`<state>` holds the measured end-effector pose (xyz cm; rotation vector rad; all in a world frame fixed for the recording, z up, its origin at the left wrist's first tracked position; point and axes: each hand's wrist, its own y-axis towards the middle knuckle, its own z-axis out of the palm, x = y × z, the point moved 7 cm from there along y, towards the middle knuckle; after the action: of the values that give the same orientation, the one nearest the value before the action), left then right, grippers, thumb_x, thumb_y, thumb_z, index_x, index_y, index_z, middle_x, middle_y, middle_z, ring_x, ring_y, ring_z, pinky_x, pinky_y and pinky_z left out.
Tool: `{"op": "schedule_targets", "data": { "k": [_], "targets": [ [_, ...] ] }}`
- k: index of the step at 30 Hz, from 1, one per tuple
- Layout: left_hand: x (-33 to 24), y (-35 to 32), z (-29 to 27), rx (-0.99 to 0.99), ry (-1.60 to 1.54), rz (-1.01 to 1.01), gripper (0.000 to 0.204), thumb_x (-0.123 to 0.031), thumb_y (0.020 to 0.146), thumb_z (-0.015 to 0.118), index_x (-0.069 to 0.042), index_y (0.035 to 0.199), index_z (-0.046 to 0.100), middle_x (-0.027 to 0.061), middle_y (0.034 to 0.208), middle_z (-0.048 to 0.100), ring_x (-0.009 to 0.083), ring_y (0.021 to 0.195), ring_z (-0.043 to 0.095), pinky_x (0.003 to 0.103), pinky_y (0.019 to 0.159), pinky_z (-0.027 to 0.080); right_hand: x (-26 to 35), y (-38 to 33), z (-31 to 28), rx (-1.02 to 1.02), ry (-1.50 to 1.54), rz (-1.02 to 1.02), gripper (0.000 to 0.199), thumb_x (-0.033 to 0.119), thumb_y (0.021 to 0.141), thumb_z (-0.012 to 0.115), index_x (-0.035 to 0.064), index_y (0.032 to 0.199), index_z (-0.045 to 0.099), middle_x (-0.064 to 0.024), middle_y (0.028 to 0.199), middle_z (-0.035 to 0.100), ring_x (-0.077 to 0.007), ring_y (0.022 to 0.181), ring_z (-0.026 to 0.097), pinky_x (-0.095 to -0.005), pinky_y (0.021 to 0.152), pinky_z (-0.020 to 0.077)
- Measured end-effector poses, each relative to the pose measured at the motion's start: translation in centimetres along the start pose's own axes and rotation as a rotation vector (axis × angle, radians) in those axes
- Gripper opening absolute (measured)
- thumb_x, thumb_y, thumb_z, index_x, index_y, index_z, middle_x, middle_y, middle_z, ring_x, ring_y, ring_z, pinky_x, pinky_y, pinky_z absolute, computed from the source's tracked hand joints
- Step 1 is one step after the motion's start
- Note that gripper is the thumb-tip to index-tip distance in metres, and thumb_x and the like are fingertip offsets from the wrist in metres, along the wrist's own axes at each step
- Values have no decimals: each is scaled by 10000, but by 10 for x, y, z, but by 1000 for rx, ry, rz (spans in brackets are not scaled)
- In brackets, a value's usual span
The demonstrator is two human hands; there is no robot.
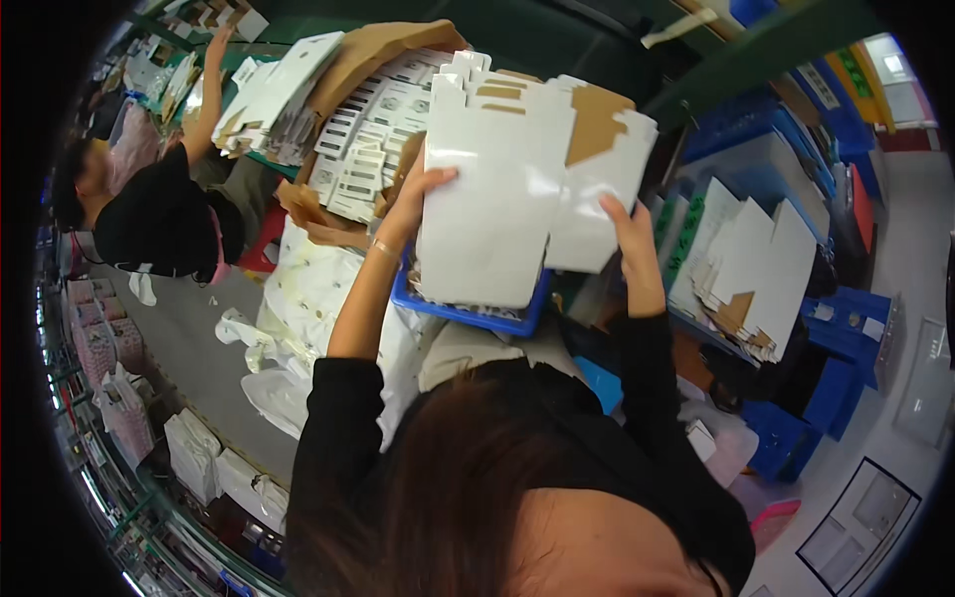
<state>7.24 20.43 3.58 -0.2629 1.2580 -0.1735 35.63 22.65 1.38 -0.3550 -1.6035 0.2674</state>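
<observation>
Between my two hands is a stack of flat white die-cut cardboard sheets [497, 199], with tabs at the far edge and brown cardboard showing in places. My left hand [423, 194] grips the stack's left edge, thumb lying on the top sheet. At the right edge, my right hand [629, 234] holds it with the thumb on top and the fingers hidden underneath. Under the stack's near side is a blue plastic bin [482, 320], mostly covered, so I cannot tell whether the stack rests on it.
Left of the stack, a large brown carton [383, 55] holds printed white box pieces [363, 149]. More white cardboard sheets lie at the right [761, 269], near blue bins [821, 398]. White plastic sheeting [308, 298] drapes below the carton. A co-worker in black [159, 224] sits at far left.
</observation>
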Motion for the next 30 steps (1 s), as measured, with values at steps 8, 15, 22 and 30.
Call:
{"op": "schedule_targets", "data": {
  "k": [8, 15, 22, 30],
  "targets": [
    [66, 147, -87, -73, 263, 53, 684, -250, 749, 545, -59, 1337, 252, 220, 1241, 409, 315, 1077, 439, 393, 910, 338, -28, 140, 84, -45, -676, -115, 418, 291, 721, 643, -34, 967, 549, -143, 848, 609, -279, 688, 568, -318, 641, 464],
    [70, 126, -54, -585, 735, 323, 650, -228, 778, 566, 2, 1308, 269, 229, 1279, 366, 335, 1154, 388, 496, 977, 247, -31, 127, 85, -198, -846, -170, 396, 311, 735, 620, -18, 944, 546, -160, 856, 592, -354, 703, 550, -382, 636, 455],
    [65, 111, -34, -819, 748, 381, 651, -188, 733, 610, 39, 1263, 308, 215, 1234, 408, 361, 1133, 395, 461, 965, 270, -42, 114, 83, -422, -860, -316, 458, 358, 727, 630, -34, 954, 564, -178, 905, 592, -333, 792, 558, -368, 690, 455],
    [46, 74, -13, -806, 688, 650, 639, -139, 674, 667, 21, 1203, 346, 200, 1148, 438, 339, 1029, 438, 408, 913, 315, -50, 103, 71, -489, -754, -524, 389, 293, 747, 635, -9, 968, 524, -149, 920, 560, -308, 752, 554, -356, 648, 452]
  ]
}}
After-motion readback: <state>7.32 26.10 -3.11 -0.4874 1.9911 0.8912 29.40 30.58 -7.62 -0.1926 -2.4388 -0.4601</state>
